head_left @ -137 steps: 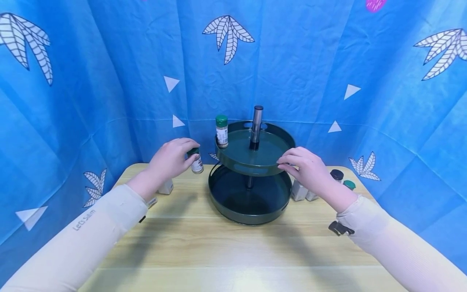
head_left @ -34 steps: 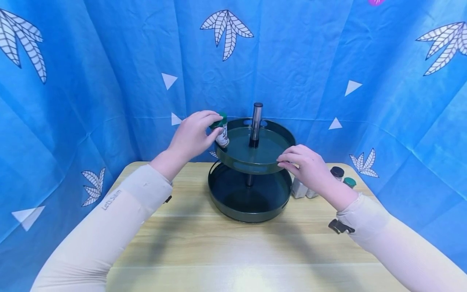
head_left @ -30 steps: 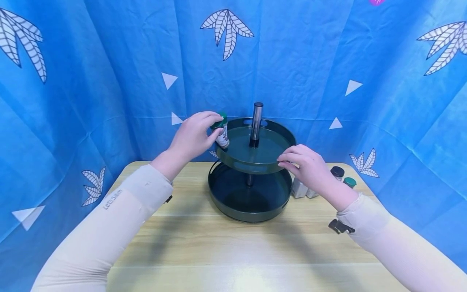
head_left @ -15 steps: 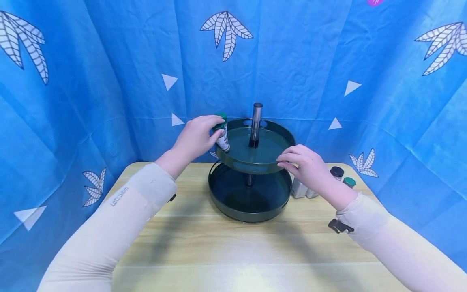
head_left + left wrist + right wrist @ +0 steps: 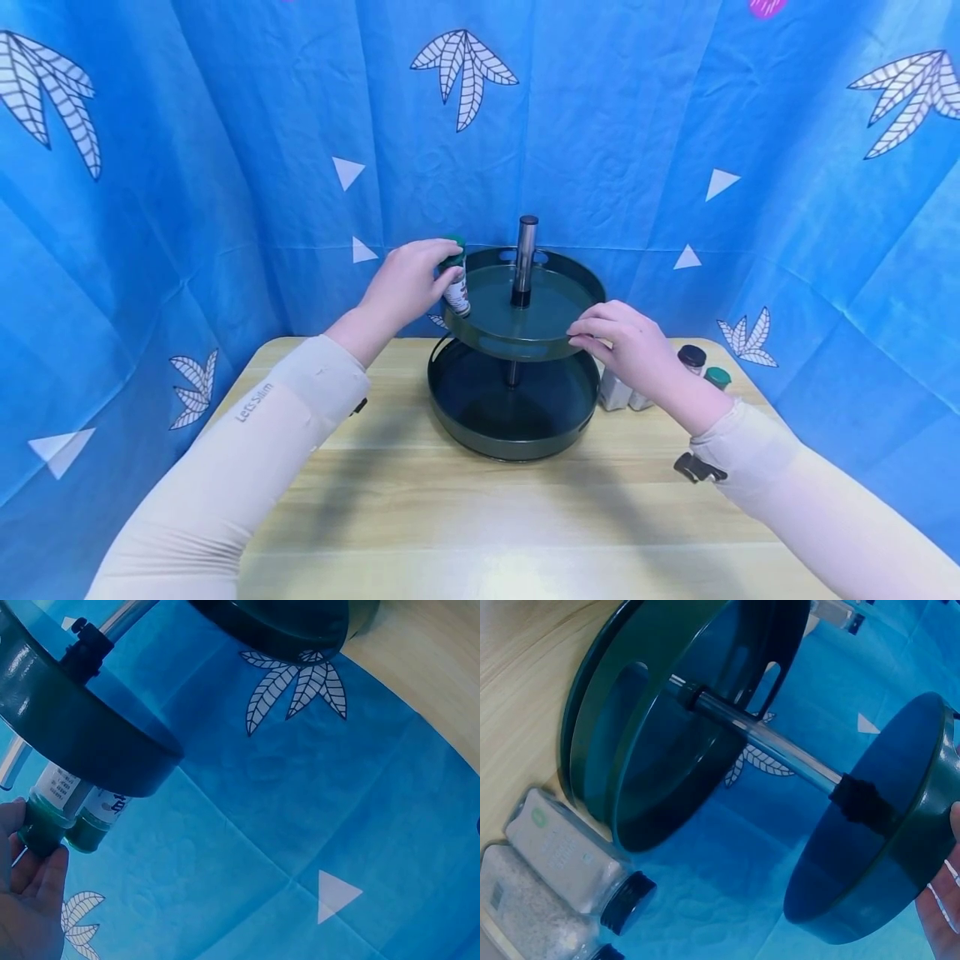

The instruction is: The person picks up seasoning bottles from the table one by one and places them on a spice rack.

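In the head view my left hand point(image 5: 405, 279) grips a spice jar point(image 5: 457, 298) by its green cap. The jar stands slightly tilted at the left rim of the upper tray point(image 5: 517, 348) of a dark green two-tier stand. A second green-capped spice jar point(image 5: 94, 819) shows close beside the held jar in the left wrist view; in the head view it is mostly hidden behind it. My right hand point(image 5: 622, 337) pinches the front right rim of the upper tray between thumb and fingers. The lower tray point(image 5: 510, 450) rests on the table.
A metal post point(image 5: 527, 250) rises through the stand's middle. Right of the stand are several jars, including a black-capped jar point(image 5: 692, 357), a green-capped jar point(image 5: 717, 377) and a clear jar with grainy contents point(image 5: 525, 900). A blue curtain point(image 5: 465, 183) hangs behind the wooden table point(image 5: 420, 517).
My left hand has carried the spice jar from above the table's left side to the upper tray, then shifted it slightly toward the front. My right hand has stayed at the rim.
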{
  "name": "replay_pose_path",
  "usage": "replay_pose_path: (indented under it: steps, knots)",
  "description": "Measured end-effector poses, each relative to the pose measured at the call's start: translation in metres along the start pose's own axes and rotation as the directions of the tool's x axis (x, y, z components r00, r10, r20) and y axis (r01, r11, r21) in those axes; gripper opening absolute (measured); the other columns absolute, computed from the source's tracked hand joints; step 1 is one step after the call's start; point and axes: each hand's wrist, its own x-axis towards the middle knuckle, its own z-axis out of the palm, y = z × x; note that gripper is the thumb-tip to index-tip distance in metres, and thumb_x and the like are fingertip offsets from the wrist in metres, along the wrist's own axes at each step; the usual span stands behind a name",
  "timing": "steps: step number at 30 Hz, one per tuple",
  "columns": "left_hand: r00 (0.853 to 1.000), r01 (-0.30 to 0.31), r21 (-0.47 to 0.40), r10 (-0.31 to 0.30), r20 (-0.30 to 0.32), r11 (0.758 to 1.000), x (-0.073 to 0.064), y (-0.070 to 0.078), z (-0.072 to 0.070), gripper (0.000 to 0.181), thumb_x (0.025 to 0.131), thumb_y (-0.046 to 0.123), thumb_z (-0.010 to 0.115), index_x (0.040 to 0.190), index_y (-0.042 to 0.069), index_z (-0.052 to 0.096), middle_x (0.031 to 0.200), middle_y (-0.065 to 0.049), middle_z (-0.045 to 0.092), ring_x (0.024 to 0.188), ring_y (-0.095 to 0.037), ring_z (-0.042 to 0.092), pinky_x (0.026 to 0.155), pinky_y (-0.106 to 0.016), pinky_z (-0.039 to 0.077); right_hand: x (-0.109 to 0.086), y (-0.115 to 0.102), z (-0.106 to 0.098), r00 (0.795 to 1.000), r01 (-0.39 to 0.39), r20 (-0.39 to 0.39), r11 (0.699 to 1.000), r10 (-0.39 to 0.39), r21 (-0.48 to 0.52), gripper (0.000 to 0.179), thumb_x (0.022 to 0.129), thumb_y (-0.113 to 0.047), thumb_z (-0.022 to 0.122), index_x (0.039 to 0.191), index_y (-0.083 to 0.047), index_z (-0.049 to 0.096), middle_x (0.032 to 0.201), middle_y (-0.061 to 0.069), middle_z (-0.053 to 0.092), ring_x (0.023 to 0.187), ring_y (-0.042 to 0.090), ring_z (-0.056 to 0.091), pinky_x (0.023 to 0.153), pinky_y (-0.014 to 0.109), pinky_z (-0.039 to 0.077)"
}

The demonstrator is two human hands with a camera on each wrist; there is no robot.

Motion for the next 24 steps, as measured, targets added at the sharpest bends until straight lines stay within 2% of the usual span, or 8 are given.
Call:
replay_pose_path:
  steps: [24]
  knots:
    - [1.0,0.017,0.03,-0.016,-0.014,0.999,0.0019,0.0043,0.0022,0.039,0.098,0.026,0.067,0.133,0.009,0.065,0.137,-0.009,0.062,0.13,-0.027,0.055,0.11,-0.042,0.043,-0.0018,0.0001,0.0008,1.0,-0.012,-0.001,1.0,0.012,-0.004,0.022,0.077,-0.004,0.084,0.097,-0.011,0.078,0.096,0.003,0.072,0.093,0.023,0.063,0.075,0.038,0.059]
